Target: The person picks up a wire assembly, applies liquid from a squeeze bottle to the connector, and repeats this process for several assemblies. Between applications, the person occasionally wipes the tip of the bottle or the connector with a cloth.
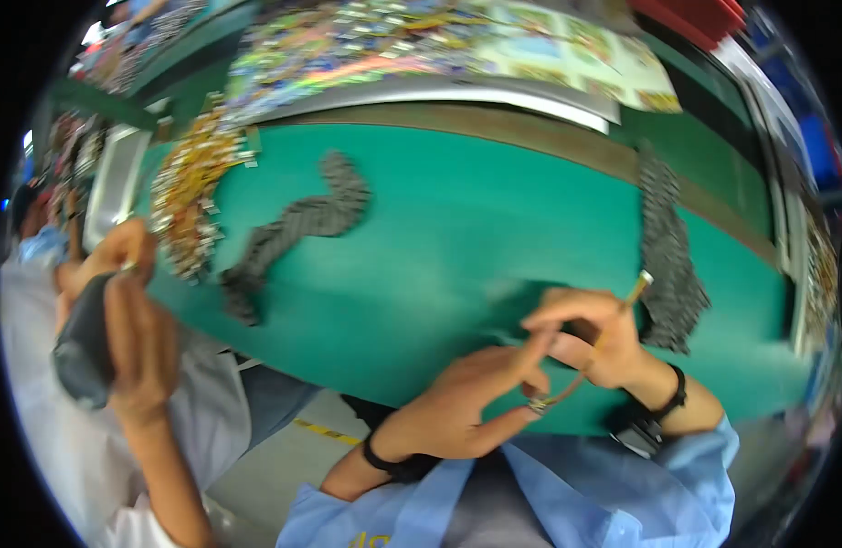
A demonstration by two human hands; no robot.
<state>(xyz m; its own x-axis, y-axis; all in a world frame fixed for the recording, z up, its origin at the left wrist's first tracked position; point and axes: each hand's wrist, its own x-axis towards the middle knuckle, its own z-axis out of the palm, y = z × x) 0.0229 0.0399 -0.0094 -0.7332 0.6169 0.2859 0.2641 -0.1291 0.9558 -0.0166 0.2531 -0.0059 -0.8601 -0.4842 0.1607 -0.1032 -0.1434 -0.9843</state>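
Head view: what is lying on your left?

Co-worker's hand (139,342), gripping a dark rounded object (84,347). Yellow strip heap (194,196), spilling along the left edge of your green table (439,237). Dark grey row (300,219), winding across it.

And what are you grasping?

Left hand (480,393): pinching the lower end of one yellow-brown strip (581,378). Strip: slanting up across your right hand (603,333) to a pale end. Right hand: curling beside the strip; blur is hiding whether it is gripping, so I cannot tell. Dark grey stack (669,265): lying beyond.

Which step, which next move?

Judging: you are apparently handling one strip two-handed; the next move is probably calling for steady fingers, without kinking.
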